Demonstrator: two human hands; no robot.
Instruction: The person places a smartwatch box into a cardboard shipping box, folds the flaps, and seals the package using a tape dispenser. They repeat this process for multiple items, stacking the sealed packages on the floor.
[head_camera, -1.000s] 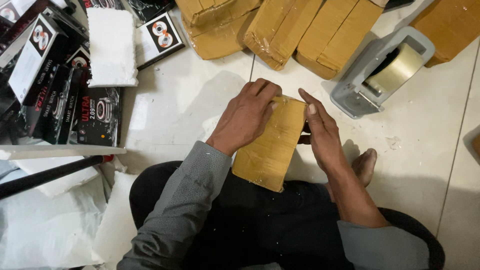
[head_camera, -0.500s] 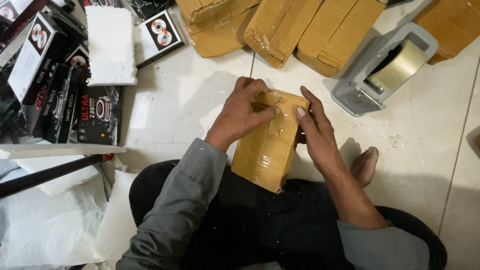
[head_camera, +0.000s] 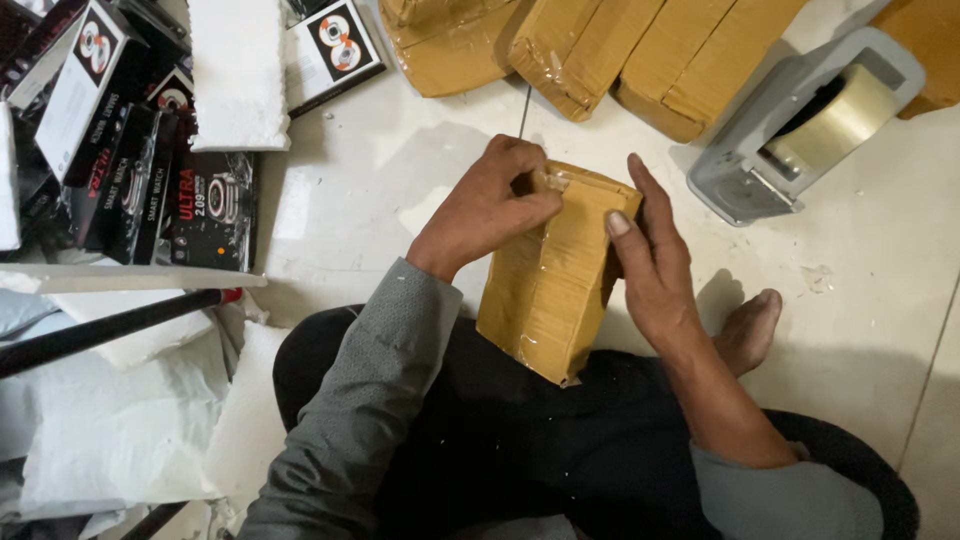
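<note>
A small brown parcel (head_camera: 555, 285) wrapped in clear tape rests tilted on my lap, its far end raised. My left hand (head_camera: 490, 205) presses on the parcel's far left corner, fingers curled over the taped edge. My right hand (head_camera: 645, 255) grips the parcel's right side, thumb on its top face and fingers behind it. Both sleeves are grey. I sit cross-legged on the floor, and my bare foot (head_camera: 745, 330) shows to the right.
Several taped brown parcels (head_camera: 580, 50) lie on the white tiled floor ahead. A grey tape dispenser (head_camera: 805, 125) stands at the right. Black product boxes (head_camera: 130, 170) and white foam pieces (head_camera: 238, 75) are stacked at the left, with white bags (head_camera: 110, 420) beside my knee.
The parcel's far end has been lifted and turned toward me. My left hand moved from lying flat on its face to pinching the far corner. My right hand slid up along its side.
</note>
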